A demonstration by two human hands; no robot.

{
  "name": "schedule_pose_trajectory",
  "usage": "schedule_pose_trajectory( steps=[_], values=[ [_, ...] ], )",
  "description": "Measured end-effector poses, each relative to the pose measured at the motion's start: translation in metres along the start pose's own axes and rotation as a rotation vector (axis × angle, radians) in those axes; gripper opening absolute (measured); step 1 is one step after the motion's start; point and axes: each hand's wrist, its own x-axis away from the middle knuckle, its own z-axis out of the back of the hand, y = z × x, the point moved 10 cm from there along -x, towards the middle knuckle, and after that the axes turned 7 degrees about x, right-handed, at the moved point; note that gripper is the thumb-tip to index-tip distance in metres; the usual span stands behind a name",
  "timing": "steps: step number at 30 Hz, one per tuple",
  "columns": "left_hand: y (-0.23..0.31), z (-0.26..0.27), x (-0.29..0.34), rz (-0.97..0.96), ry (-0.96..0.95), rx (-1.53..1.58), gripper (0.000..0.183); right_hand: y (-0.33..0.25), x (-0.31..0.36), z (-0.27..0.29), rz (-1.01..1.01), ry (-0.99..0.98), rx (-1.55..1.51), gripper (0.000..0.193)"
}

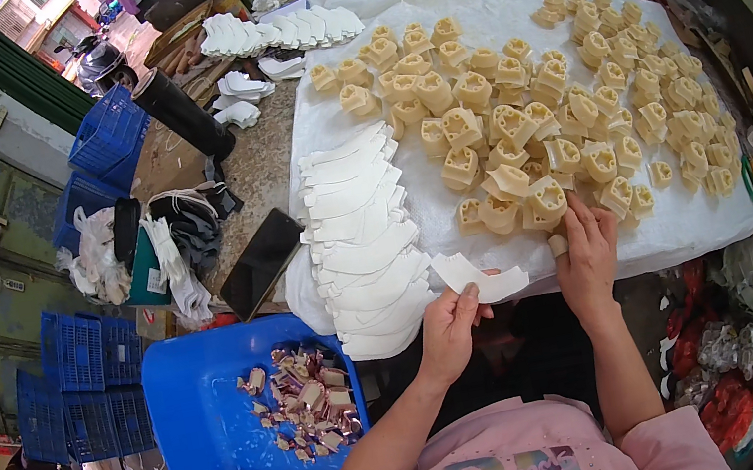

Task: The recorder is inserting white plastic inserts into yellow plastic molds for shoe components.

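A curved white strip (487, 280), notched along one short end, is pinched between the thumb and fingers of my left hand (452, 330). My right hand (588, 258) reaches to the near edge of a pile of beige hollow pieces (473, 97). Its fingers are stretched out and apart, at the right side of one beige hollow piece (544, 200); no firm hold on it shows. One finger wears a beige band (558, 245). Left of the pile, a fanned row of overlapping white strips (362, 237) runs down to the table's front edge.
Below the table's left corner stands a blue tub (196, 408) holding shiny reddish and beige pieces (310, 398). A dark phone (261, 263) and a black cylinder (182, 116) are on the left side. More white strips (280, 30) lie farther back. Red and clear plastic bags (743, 372) fill the lower right.
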Motion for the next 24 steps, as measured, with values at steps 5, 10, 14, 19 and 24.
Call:
schedule_pose_trajectory(
  steps=[5,10,14,19,24],
  values=[
    [0.002,0.0,0.001,-0.032,0.0,0.027,0.035,0.003,-0.008,0.006,0.049,-0.05,0.039,0.048],
    [-0.005,0.001,0.002,-0.007,0.004,0.017,0.035,0.004,-0.006,0.008,0.078,-0.029,0.078,0.044],
    [-0.006,0.004,0.002,-0.009,0.005,0.039,0.035,0.0,-0.003,0.013,0.091,0.008,0.114,0.042],
    [-0.006,0.001,0.002,-0.011,-0.015,0.05,0.034,0.006,-0.005,0.009,0.046,0.034,0.094,0.039],
    [-0.005,-0.003,0.006,-0.017,-0.016,0.058,0.033,0.01,0.0,0.012,0.1,0.139,0.061,0.032]
  ],
)
